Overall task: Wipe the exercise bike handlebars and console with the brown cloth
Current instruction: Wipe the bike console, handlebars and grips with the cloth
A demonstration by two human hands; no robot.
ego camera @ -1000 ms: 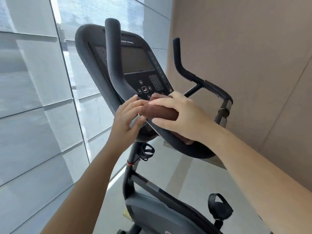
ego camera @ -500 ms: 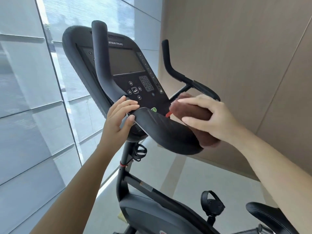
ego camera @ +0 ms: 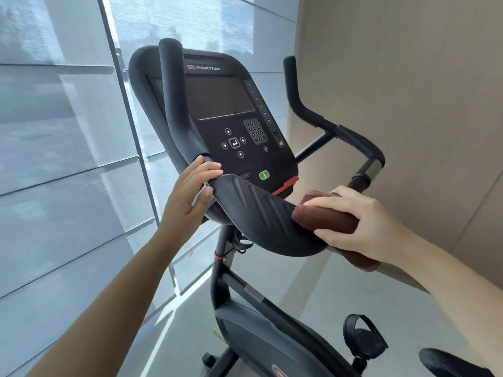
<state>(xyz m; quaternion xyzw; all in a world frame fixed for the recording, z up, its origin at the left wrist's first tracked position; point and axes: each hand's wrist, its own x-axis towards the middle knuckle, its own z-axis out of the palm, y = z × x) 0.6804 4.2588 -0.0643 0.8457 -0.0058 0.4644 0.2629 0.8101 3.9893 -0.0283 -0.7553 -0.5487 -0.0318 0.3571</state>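
Your right hand (ego camera: 364, 224) is clenched around the brown cloth (ego camera: 326, 220), pressing it over the right end of the flat centre pad of the handlebars (ego camera: 258, 210). Your left hand (ego camera: 190, 194) grasps the handlebars at their left bend, fingers on top and thumb beneath, just below the console (ego camera: 226, 104), whose dark screen faces you.

Brown cloth (ego camera: 325, 220), black console (ego camera: 217, 110) with green button (ego camera: 264, 175), red strip (ego camera: 285, 185).
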